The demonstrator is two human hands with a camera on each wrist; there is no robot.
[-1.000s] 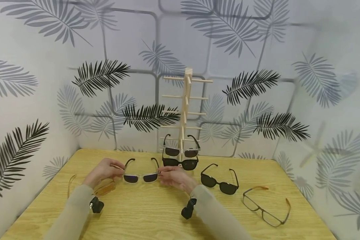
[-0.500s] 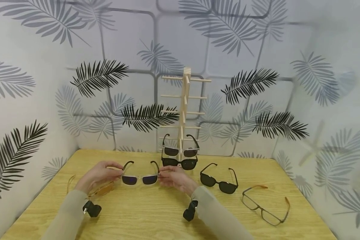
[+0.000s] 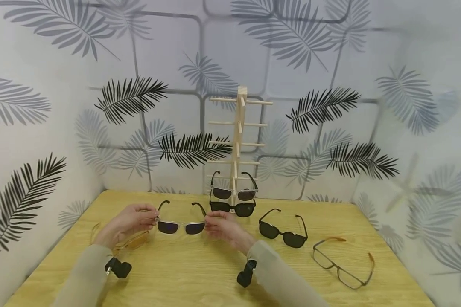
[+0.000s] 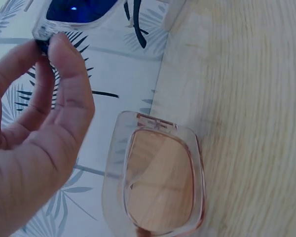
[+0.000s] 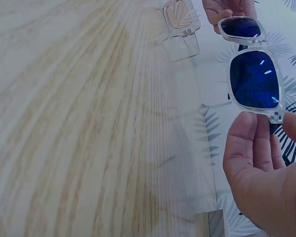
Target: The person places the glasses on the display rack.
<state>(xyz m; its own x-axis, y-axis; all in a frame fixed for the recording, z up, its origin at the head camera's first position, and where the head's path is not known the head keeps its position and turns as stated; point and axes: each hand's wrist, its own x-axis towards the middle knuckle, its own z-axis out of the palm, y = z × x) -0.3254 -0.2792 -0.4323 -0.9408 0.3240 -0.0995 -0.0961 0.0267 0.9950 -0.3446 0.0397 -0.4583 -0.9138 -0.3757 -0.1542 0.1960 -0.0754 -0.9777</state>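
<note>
Between my two hands is a pair of sunglasses with a clear frame, dark lenses and black temples. My left hand pinches its left hinge corner. At the opposite corner my right hand holds it between thumb and fingers. In the right wrist view the lenses look deep blue, with my right hand at the near hinge. An orange-tinted pair of glasses with a clear frame lies on the table below my left hand. In the head view, my left hand and forearm partly cover that orange pair.
A wooden display stand with several pegs rises at the back. Clear-framed sunglasses and black sunglasses hang low on it. Black sunglasses and thin-framed eyeglasses lie on the wooden table to the right.
Both hands keep their hold on the clear-framed sunglasses. The left hand has shifted slightly, and the sunglasses' position and tilt differ a little; otherwise the scene looks the same.
</note>
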